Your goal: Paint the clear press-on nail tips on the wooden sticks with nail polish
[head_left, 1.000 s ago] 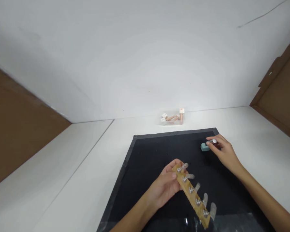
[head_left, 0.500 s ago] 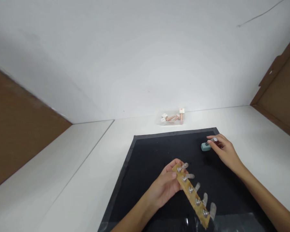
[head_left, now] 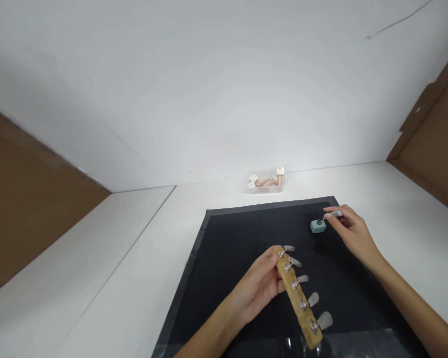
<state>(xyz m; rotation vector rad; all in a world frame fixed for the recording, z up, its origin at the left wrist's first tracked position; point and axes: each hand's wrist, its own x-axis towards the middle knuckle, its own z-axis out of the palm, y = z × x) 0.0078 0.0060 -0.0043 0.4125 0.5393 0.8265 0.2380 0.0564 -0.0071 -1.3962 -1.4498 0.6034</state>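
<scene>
My left hand point(head_left: 259, 286) is closed on the upper end of a tan strip point(head_left: 296, 298), tilted towards me over the black mat. Several metal holders run along the strip, each with a translucent false nail tip point(head_left: 324, 320) sticking out to the right. My right hand point(head_left: 353, 231) pinches the grey cap of a nail polish brush point(head_left: 335, 214). The brush end is at the dark neck of a small teal nail polish bottle point(head_left: 317, 226), which stands on the mat; whether the tip touches the neck I cannot tell.
A black mat point(head_left: 224, 258) with a taped border lies on the white table point(head_left: 134, 278). Behind it, against the white wall, a clear tray point(head_left: 265, 190) holds several bottles with pinkish bodies and white caps. Brown panels stand at left and right.
My right hand has drawn the brush cap slightly right, away from the bottle. My left hand has turned the strip a little, so the nail tips lie at a different angle.
</scene>
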